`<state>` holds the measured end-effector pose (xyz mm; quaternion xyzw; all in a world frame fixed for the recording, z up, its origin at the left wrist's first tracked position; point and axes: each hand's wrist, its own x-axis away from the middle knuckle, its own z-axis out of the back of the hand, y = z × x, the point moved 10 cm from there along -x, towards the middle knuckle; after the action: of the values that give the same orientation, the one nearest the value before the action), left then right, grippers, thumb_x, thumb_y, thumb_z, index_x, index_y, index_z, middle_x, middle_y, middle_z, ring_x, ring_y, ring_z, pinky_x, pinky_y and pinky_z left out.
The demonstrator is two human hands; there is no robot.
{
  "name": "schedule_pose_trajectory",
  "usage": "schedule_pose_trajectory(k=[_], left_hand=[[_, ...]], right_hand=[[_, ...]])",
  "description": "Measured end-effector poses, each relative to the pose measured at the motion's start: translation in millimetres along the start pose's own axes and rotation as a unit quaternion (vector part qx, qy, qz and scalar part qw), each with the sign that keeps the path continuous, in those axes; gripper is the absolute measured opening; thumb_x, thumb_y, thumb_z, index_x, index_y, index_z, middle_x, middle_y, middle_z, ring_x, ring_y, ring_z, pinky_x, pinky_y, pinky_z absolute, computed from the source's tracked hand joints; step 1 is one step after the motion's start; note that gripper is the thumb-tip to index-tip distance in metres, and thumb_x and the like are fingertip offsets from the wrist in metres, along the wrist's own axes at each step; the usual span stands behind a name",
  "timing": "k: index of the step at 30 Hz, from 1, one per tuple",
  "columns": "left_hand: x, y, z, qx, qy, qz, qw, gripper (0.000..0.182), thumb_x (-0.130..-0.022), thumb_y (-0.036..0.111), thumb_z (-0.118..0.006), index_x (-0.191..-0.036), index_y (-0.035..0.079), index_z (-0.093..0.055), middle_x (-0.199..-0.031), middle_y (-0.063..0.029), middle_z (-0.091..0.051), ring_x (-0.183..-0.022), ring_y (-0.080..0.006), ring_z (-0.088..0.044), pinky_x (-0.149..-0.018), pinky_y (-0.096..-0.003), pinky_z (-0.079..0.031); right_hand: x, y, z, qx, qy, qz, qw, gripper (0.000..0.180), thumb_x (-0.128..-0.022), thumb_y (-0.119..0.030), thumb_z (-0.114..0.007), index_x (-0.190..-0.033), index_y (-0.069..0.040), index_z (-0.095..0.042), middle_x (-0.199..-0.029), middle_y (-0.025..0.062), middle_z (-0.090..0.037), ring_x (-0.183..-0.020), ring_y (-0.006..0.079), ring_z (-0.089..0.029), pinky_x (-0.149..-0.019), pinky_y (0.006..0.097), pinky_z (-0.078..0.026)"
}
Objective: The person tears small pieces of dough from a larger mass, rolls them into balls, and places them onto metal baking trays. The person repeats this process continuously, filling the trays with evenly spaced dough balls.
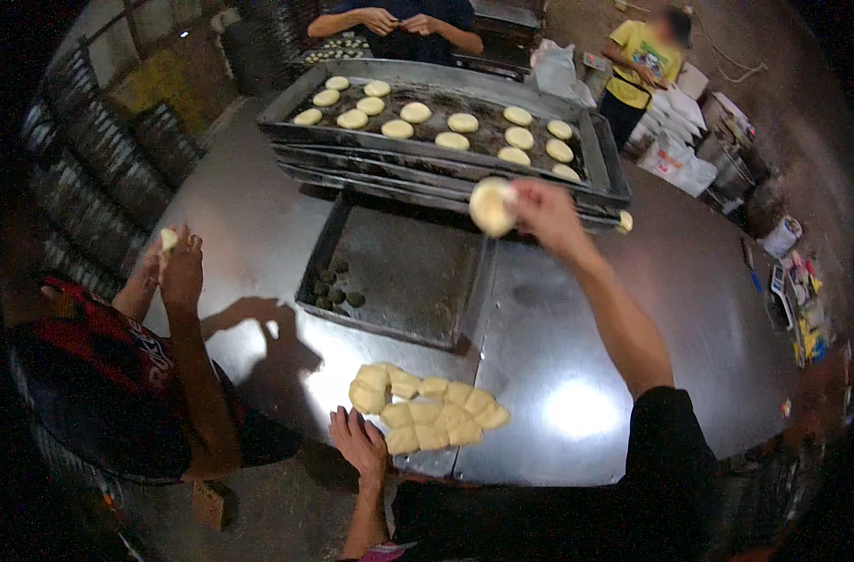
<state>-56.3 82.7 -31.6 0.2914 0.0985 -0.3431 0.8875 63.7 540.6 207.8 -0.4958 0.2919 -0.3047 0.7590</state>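
My right hand point(543, 211) is raised in front of the stacked metal trays, its fingers on the edge of a flat round of dough point(493, 206). On the steel table near my body lies a group of cut dough pieces point(434, 418), pressed side by side. My left hand point(359, 441) rests at the left edge of these pieces, fingers spread. Many dough rounds point(415, 112) sit spaced out in the top baking tray point(441, 74). Between the stack and the cut dough is a shallow metal tray point(406, 274) with several dark balls point(331, 289) in its left corner.
At the left a co-worker's hands point(178, 263) hold a small dough piece. Another co-worker's hands point(399, 22) are behind the tray stack. A person in a yellow shirt point(641, 60) stands at the back right. Another dough piece point(624, 222) shows beside the stack's right end.
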Motion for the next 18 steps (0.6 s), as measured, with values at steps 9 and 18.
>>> schedule_pose_trajectory(k=[9, 18], left_hand=[[-1.2, -5.9, -10.0, -0.045, -0.001, 0.042, 0.998, 0.036, -0.083, 0.011, -0.057, -0.118, 0.004, -0.058, -0.131, -0.0196, -0.05, -0.127, -0.042, -0.042, -0.107, -0.0558, -0.031], [-6.9, -0.6, -6.1, -0.025, 0.0, 0.019, 0.999, 0.037, -0.084, 0.01, -0.057, -0.12, 0.004, -0.058, -0.132, -0.0211, -0.051, -0.124, -0.0448, -0.045, -0.105, -0.0561, -0.033]], right_hand=[[-290.2, -17.8, 62.0, 0.362, 0.229, 0.18, 0.885, 0.047, -0.079, -0.031, -0.072, -0.117, -0.005, -0.063, -0.102, 0.016, -0.07, -0.086, 0.0309, -0.067, -0.076, 0.0375, -0.05], [-79.0, 19.3, -51.9, 0.134, -0.056, 0.187, 0.972, 0.032, -0.089, -0.025, -0.064, -0.115, -0.005, -0.066, -0.107, 0.0139, -0.069, -0.095, 0.0229, -0.067, -0.084, 0.0331, -0.051]])
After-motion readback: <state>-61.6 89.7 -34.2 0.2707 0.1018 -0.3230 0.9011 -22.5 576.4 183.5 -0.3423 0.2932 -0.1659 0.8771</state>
